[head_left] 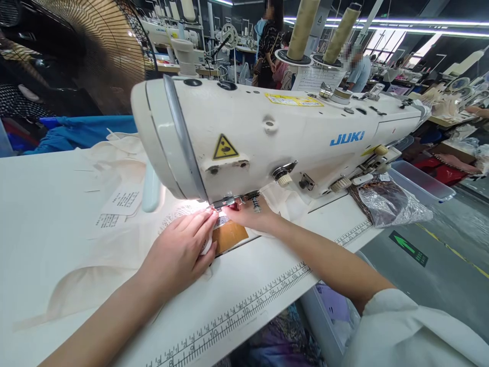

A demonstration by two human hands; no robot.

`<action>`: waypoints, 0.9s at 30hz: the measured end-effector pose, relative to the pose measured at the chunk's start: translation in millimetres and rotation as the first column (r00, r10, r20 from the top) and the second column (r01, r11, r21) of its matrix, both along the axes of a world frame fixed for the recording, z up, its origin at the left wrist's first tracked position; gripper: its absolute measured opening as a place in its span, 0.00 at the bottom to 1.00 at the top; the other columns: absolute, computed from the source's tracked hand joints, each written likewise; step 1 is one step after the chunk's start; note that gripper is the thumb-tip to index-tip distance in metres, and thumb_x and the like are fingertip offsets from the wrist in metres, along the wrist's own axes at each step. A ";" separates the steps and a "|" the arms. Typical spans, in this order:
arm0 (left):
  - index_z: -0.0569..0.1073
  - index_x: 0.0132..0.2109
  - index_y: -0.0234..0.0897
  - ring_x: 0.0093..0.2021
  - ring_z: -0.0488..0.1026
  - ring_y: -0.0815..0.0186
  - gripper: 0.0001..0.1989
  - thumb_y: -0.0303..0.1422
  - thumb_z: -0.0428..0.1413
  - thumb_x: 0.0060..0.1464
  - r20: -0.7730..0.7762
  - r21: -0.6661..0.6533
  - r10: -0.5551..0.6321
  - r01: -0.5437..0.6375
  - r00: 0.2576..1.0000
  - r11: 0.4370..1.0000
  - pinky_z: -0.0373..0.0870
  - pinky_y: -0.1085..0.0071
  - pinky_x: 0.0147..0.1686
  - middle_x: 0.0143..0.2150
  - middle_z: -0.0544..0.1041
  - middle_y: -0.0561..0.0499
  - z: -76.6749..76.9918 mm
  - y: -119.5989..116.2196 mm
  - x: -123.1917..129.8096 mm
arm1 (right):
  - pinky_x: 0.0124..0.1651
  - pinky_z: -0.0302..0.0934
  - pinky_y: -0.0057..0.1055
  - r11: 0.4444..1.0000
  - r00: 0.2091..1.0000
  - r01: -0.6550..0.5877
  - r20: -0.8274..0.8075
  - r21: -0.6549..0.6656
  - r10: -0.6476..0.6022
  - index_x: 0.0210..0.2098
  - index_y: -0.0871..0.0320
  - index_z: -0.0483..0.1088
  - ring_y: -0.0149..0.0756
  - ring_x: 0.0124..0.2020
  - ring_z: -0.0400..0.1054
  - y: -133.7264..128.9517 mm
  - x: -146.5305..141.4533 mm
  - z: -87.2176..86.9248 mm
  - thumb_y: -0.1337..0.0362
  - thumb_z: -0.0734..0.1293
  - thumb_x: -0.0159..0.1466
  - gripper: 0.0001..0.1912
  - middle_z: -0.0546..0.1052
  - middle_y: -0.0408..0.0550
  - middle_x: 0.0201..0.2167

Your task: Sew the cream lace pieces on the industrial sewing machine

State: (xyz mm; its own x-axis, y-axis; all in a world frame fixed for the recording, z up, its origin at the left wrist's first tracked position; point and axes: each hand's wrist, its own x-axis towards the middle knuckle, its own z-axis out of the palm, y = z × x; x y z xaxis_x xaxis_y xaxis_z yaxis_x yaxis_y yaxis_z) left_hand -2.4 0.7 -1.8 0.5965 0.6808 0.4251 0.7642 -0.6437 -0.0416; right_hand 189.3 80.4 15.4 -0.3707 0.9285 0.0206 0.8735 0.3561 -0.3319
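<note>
A white JUKI sewing machine (237,127) stands across the table, its needle area lit from below the head. Beside the needle, my left hand (181,252) is closed on pale fabric (114,250), fingertips close to the presser foot. A small white item shows under its fingers. My right hand (250,214) reaches behind the needle area, its fingers partly hidden by the machine; what they hold cannot be made out. The pale fabric spreads left over the table, with white printed labels (122,202) on it. An orange-brown plate (230,236) lies between the hands.
A large fan (103,46) is at the back left. Right of the machine lie a plastic-wrapped bundle (389,200) and a clear bin (422,181). A printed ruler (244,312) runs along the table's front edge. People stand in the background.
</note>
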 end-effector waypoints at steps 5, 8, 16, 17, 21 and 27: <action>0.67 0.64 0.30 0.57 0.73 0.49 0.24 0.37 0.45 0.67 0.011 0.000 -0.012 0.012 1.000 1.000 0.73 0.54 0.53 0.61 0.74 0.37 -0.1 -0.2 -0.5 | 0.34 0.53 0.31 1.000 1.000 -0.009 -0.014 0.004 0.009 0.28 0.53 0.70 0.35 0.30 0.68 2.2 0.7 -4.0 0.59 0.64 0.65 0.10 0.77 0.41 0.25; 0.68 0.62 0.26 0.56 0.74 0.50 0.23 0.36 0.45 0.67 0.005 0.030 -0.023 0.023 1.000 0.999 0.73 0.55 0.52 0.59 0.75 0.35 0.7 -0.4 -0.2 | 0.33 0.53 0.31 1.000 1.000 -0.001 -0.029 -0.004 0.001 0.24 0.54 0.66 0.34 0.29 0.67 2.6 0.7 -4.2 0.59 0.65 0.64 0.12 0.76 0.40 0.23; 0.69 0.62 0.28 0.56 0.74 0.50 0.23 0.35 0.46 0.66 0.039 0.010 -0.027 0.027 0.999 1.000 0.73 0.55 0.53 0.60 0.75 0.36 0.3 -0.5 -0.2 | 0.34 0.55 0.32 0.999 0.999 0.033 -0.034 -0.034 -0.034 0.21 0.54 0.60 0.34 0.28 0.66 2.5 -0.9 -3.6 0.59 0.65 0.63 0.16 0.75 0.40 0.23; 0.68 0.63 0.29 0.57 0.74 0.50 0.23 0.35 0.46 0.66 0.043 0.003 -0.024 0.023 0.999 1.000 0.73 0.55 0.53 0.60 0.74 0.37 0.0 -0.4 -0.3 | 0.34 0.56 0.32 0.999 0.999 0.035 -0.037 -0.039 -0.037 0.21 0.54 0.60 0.34 0.29 0.67 2.6 -1.1 -3.7 0.59 0.65 0.63 0.16 0.75 0.40 0.23; 0.68 0.64 0.33 0.57 0.74 0.51 0.23 0.36 0.45 0.66 0.048 -0.029 -0.009 0.010 0.999 1.000 0.74 0.55 0.53 0.61 0.74 0.39 -0.5 0.0 -0.8 | 0.34 0.56 0.31 0.998 0.999 0.041 -0.031 -0.041 -0.042 0.22 0.54 0.61 0.34 0.28 0.67 3.0 -1.6 -3.8 0.58 0.64 0.63 0.15 0.76 0.40 0.24; 0.68 0.63 0.32 0.57 0.73 0.50 0.23 0.36 0.45 0.67 0.035 -0.016 -0.011 0.011 0.999 1.000 0.74 0.53 0.53 0.61 0.74 0.38 -0.5 0.3 -0.5 | 0.36 0.56 0.32 1.000 1.000 0.015 -0.026 -0.018 -0.016 0.25 0.54 0.66 0.35 0.30 0.68 3.9 -0.2 -6.6 0.59 0.65 0.63 0.12 0.77 0.40 0.25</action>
State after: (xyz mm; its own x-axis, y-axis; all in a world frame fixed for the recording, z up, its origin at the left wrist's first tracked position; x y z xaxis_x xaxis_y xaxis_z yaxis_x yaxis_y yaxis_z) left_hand -2.9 1.0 -2.3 0.5889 0.6812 0.4350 0.7579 -0.6524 -0.0045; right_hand 189.0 84.3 8.8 -0.3560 0.9344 0.0134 0.8698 0.3365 -0.3609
